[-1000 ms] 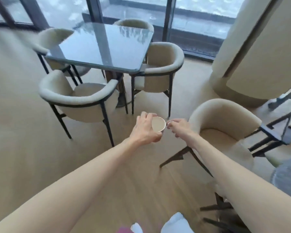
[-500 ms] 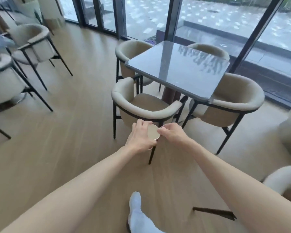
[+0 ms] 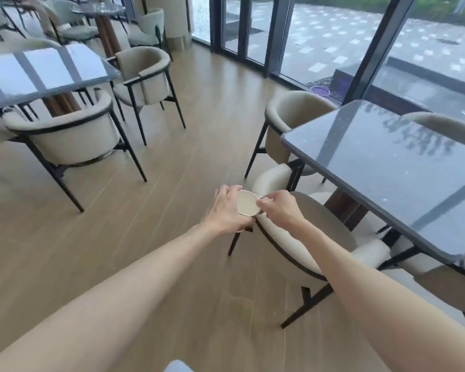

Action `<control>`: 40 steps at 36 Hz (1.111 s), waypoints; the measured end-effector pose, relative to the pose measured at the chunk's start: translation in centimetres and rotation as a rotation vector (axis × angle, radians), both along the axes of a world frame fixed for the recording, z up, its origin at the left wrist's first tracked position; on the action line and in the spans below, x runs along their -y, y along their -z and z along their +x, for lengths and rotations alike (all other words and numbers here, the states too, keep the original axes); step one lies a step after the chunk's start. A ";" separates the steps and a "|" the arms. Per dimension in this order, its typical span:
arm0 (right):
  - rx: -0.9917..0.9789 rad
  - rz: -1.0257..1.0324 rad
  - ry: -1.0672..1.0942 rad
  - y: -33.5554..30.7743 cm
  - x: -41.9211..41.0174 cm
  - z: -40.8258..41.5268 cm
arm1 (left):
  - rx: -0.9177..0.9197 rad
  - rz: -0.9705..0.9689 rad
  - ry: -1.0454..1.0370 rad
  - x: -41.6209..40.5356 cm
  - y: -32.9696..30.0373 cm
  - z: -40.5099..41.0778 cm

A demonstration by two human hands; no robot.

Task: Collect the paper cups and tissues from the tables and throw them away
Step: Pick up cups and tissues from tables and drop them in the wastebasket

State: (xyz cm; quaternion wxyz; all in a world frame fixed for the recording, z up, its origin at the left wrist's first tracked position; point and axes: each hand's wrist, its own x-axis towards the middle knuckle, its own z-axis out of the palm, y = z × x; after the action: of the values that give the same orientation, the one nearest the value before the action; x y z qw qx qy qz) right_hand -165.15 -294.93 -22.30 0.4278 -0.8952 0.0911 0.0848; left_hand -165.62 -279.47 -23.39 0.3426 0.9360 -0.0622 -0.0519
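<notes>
Wood-plank café floor [image 3: 151, 237], glossy grey tables bare. Round beige paper cup [image 3: 248, 202] carried mid-air, mouth turned toward camera, wrapped by left hand [image 3: 227, 210]; right hand [image 3: 278, 208] pinched closed at right rim. Bin not seen.

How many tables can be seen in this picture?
3. A dark glossy square table at right, a similar reflective table at left, a small dark round table far top left. Others may be hidden.

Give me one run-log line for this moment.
left hand: holds cup | right hand: pinching at cup rim | near table: bare
</notes>
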 end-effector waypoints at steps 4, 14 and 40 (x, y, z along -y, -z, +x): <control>0.015 -0.028 -0.045 0.2 -3.6 6.8 | 0.012 -0.051 -0.053 -3.4 0.7 6.2; 0.046 -0.069 0.021 2.0 -13.1 24.5 | -0.006 -0.083 -0.029 -12.0 3.1 24.8; 0.141 0.129 0.182 3.3 -16.0 67.1 | 0.017 -0.041 0.055 -16.2 1.2 68.7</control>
State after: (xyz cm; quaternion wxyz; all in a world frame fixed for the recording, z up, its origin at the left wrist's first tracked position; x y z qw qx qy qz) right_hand -98.07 -278.94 -25.58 0.4960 -0.8575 0.1360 -0.0117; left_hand -96.89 -263.27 -24.63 0.3598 0.9270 -0.0919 -0.0521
